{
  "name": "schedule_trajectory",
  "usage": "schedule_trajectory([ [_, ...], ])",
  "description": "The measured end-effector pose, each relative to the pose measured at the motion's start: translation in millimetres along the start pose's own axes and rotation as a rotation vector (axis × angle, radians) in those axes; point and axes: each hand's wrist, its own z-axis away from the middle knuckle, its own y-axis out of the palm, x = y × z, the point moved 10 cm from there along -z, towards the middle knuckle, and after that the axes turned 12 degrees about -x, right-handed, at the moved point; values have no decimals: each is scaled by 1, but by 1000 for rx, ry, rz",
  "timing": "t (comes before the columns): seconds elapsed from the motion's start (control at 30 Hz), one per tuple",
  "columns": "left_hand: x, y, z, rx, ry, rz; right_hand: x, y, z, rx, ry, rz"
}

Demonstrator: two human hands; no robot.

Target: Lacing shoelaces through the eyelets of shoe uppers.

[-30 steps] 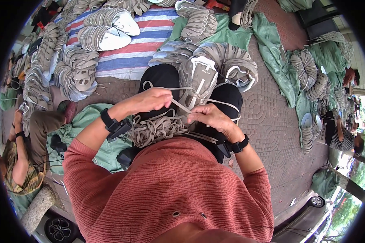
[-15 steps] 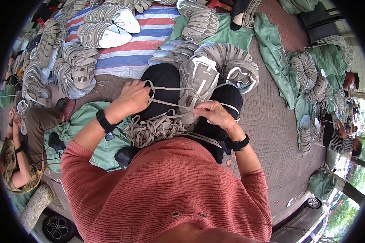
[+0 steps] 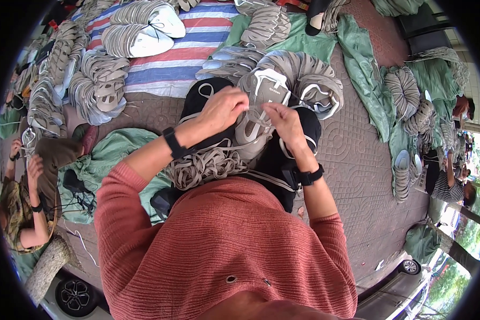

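A beige shoe upper (image 3: 274,92) with a white-edged collar lies between my knees, its tongue facing up. My left hand (image 3: 226,108) is closed in a pinch at the left side of it, on a beige shoelace. From the other side my right hand (image 3: 286,124) pinches the lace by the eyelets. The two hands are a small gap apart, fingertips facing each other. A loop of shoelace (image 3: 201,89) lies over my left knee, partly hidden behind my left hand. On my lap sits a tangled pile of beige laces (image 3: 208,168).
Bundled shoe uppers (image 3: 322,88) curve round beyond my knees, and more stacks (image 3: 98,85) stand on the left. A striped sheet (image 3: 165,74) and green sacking (image 3: 125,152) cover parts of the paving. Another person's hands (image 3: 34,168) work at the far left.
My left hand has moved right and in toward the shoe upper, and my right hand has come up beside it. The lace stretched between them has gone slack, with a loop on my left knee.
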Motion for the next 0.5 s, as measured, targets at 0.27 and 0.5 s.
schedule_trajectory([
  [0.27,49,56,40,282,-238,-10,-15,20,-3,16,-93,505],
  [0.5,53,54,40,222,-300,-142,-1,23,-11,-13,-126,586],
])
